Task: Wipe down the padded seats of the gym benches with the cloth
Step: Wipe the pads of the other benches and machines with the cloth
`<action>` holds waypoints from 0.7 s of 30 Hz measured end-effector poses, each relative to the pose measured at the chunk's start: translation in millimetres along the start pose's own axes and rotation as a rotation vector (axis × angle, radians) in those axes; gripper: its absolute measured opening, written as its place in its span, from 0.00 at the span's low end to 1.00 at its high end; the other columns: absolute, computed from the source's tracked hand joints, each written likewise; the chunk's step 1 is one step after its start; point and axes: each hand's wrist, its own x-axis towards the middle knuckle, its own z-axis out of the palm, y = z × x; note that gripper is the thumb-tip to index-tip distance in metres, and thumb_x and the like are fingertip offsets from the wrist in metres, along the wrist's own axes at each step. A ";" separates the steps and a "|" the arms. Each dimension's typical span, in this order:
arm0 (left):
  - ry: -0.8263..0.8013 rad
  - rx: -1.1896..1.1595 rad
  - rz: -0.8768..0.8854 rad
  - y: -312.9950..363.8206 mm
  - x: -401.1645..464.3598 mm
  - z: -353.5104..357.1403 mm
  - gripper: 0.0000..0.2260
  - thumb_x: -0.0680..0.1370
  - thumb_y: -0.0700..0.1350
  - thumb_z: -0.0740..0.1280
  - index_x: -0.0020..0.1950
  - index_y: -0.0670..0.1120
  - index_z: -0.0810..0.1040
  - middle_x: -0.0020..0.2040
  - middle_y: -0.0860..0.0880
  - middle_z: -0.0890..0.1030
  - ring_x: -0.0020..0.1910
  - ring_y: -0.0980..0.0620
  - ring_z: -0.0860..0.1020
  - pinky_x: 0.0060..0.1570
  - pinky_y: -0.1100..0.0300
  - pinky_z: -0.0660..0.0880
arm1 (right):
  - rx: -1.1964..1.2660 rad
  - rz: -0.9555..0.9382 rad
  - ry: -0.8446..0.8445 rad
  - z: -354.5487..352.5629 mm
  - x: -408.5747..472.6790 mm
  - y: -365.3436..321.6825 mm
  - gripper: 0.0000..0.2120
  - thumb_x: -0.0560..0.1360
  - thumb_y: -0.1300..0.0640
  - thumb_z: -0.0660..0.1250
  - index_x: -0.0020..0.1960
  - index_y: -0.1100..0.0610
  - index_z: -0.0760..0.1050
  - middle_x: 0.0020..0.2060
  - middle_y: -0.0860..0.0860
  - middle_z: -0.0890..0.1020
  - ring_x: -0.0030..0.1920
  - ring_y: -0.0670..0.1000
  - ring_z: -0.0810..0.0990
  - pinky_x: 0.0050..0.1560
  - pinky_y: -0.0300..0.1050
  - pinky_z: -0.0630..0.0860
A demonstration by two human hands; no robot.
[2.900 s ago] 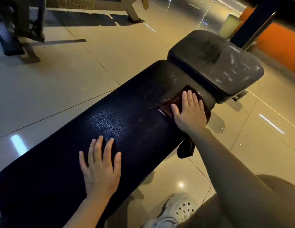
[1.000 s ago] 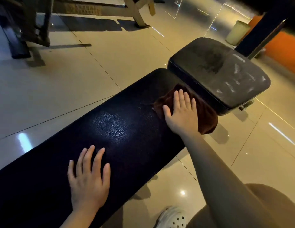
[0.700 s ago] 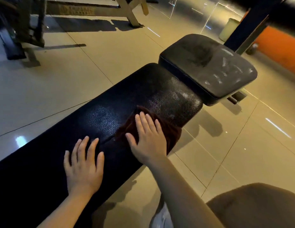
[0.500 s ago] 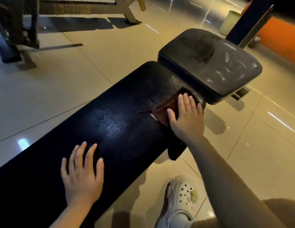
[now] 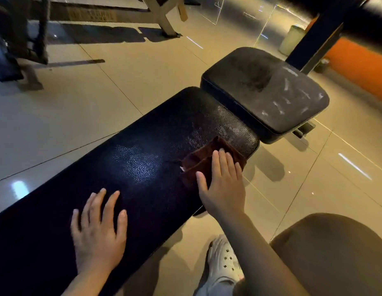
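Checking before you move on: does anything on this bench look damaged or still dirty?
Yes. The small seat pad beyond the long pad shows pale streaks and a dull, dusty film, so it looks unwiped. The right hand presses the brown cloth on the long pad.

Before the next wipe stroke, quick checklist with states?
1. Right hand flat on the cloth: ok.
2. Cloth lying on the long pad: ok, near its far end.
3. Left hand bracing flat on the long pad: ok.
4. Small seat pad wiped: not ok, pale streaks show.
5. Cloth spread flat: not ok, folded and bunched.
6. Cloth damp: cannot tell.
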 end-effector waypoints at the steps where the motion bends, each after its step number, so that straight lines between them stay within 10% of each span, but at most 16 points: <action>1: 0.005 -0.004 0.001 0.2 -0.8 -0.1 0.24 0.79 0.56 0.50 0.71 0.48 0.68 0.73 0.43 0.66 0.73 0.42 0.63 0.71 0.37 0.54 | -0.024 -0.004 -0.004 -1.4 5.5 4.7 0.36 0.77 0.35 0.39 0.80 0.53 0.46 0.80 0.50 0.48 0.79 0.50 0.43 0.74 0.46 0.35; 12: 0.004 0.005 -0.022 -0.3 0.3 0.9 0.23 0.78 0.56 0.51 0.71 0.50 0.68 0.73 0.45 0.66 0.73 0.44 0.63 0.71 0.38 0.55 | -0.125 -0.086 -0.054 -21.7 115.4 39.4 0.38 0.78 0.31 0.41 0.80 0.52 0.44 0.80 0.50 0.47 0.79 0.51 0.43 0.78 0.52 0.39; 21: 0.014 0.026 -0.024 -1.2 -0.9 -0.2 0.24 0.79 0.57 0.50 0.71 0.49 0.69 0.73 0.45 0.66 0.73 0.45 0.62 0.72 0.42 0.52 | -0.059 0.022 -0.002 -9.7 14.5 14.2 0.35 0.80 0.35 0.45 0.80 0.54 0.47 0.79 0.51 0.50 0.79 0.53 0.46 0.76 0.52 0.41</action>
